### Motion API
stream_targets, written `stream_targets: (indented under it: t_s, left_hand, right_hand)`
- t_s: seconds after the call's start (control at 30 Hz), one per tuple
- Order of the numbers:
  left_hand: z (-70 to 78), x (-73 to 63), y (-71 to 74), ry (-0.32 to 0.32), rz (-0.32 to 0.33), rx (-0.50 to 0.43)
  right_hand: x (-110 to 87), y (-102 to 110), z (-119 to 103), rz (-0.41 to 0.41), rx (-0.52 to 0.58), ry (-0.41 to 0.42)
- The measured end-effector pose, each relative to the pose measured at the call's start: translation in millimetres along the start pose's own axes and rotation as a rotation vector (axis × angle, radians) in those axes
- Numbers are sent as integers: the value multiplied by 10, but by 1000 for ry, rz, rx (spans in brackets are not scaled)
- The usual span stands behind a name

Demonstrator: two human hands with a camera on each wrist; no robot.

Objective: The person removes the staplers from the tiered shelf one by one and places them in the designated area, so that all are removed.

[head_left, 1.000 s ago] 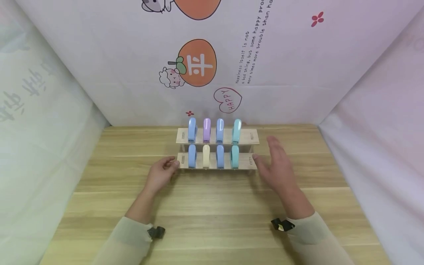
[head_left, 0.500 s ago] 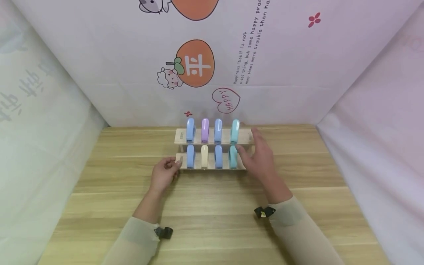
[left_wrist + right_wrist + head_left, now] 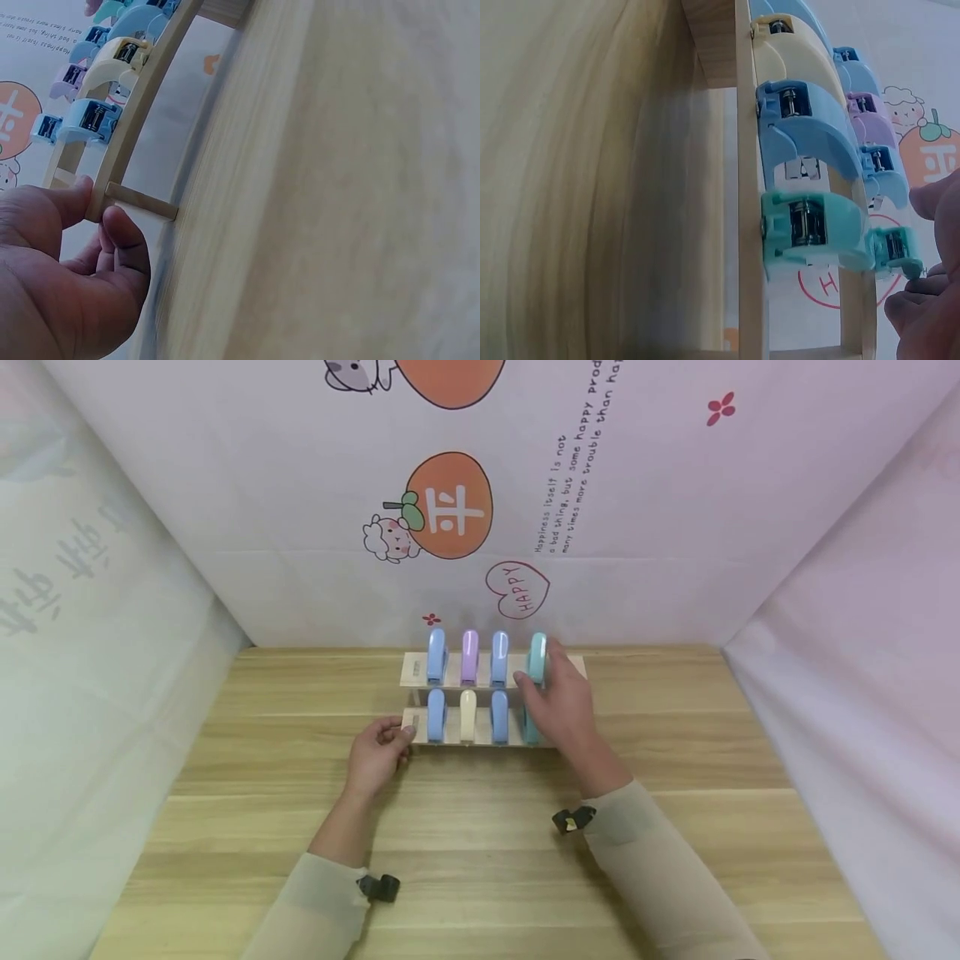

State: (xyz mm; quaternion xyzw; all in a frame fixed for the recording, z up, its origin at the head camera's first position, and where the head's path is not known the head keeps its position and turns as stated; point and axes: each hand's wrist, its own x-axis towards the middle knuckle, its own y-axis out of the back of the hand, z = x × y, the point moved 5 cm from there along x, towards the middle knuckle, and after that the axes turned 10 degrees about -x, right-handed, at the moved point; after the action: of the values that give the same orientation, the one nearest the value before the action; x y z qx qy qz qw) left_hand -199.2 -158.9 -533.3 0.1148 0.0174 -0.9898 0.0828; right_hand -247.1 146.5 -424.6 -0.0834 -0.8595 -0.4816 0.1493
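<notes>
My left hand (image 3: 372,758) pinches the left end of a pale wooden two-tier rack (image 3: 135,135), with the thumb above the front board and curled fingers below it. My right hand (image 3: 561,703) is over the rack's right end, around the teal spring clip (image 3: 537,657) on the back tier. The thumb lies left of that clip with a small gap, and the fingers are at its right side. Another teal clip (image 3: 817,229) stands on the front tier, partly hidden by this hand in the head view. Beside it stand a blue clip (image 3: 499,717) and a cream clip (image 3: 468,717).
More clips stand along the rack, including a purple clip (image 3: 469,657) and a blue clip (image 3: 437,657) on the back tier. The rack stands on a wood-grain table (image 3: 480,852). A printed white cloth (image 3: 637,527) rises close behind it, with white side cloths.
My right hand has moved left and inward from beside the rack to the back teal clip, now overlapping the front teal one. The left hand keeps its hold on the rack's left end.
</notes>
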Motion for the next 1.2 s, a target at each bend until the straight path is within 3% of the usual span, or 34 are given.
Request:
stream_targets:
  t_s: [0.67, 1.2]
  left_hand:
    - [-51, -4, -32, 19, -26, -31]
    - [-100, -4, -28, 54, 12, -168]
  right_hand:
    - [71, -63, 33, 30, 66, -28]
    - [52, 7, 120, 41, 113, -129]
